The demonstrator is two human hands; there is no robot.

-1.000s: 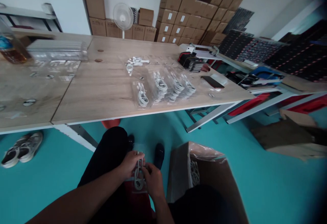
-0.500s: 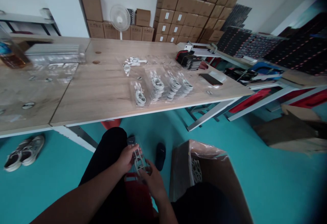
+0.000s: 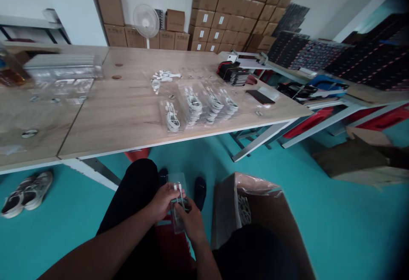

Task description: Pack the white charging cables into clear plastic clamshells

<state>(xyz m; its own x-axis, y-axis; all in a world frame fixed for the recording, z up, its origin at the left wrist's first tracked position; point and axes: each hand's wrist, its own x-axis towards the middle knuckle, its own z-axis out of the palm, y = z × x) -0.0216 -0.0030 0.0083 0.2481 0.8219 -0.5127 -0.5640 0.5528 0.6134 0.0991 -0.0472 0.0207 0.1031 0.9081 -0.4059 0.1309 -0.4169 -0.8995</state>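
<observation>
Over my lap, my left hand (image 3: 162,201) and my right hand (image 3: 189,220) are both closed on a clear plastic packet (image 3: 177,186) with a coiled white cable (image 3: 179,190) partly in it. The cable's two white plug ends stick up between my fingers. On the wooden table (image 3: 128,118) ahead lie several clear packets with coiled white cables (image 3: 201,107) in rows, and loose white cables (image 3: 162,76) lie farther back.
An open cardboard box (image 3: 255,216) with a plastic liner stands on the teal floor by my right knee. A stack of clear trays (image 3: 64,64), a black phone (image 3: 260,97) and black items (image 3: 231,73) lie on the table. Sneakers (image 3: 25,192) sit at left; stacked cartons (image 3: 236,11) and a fan (image 3: 146,15) behind.
The cable coil has slid down into the clear packet and its plug ends now point up. My hands have shifted slightly on the packet; the view drifted a little.
</observation>
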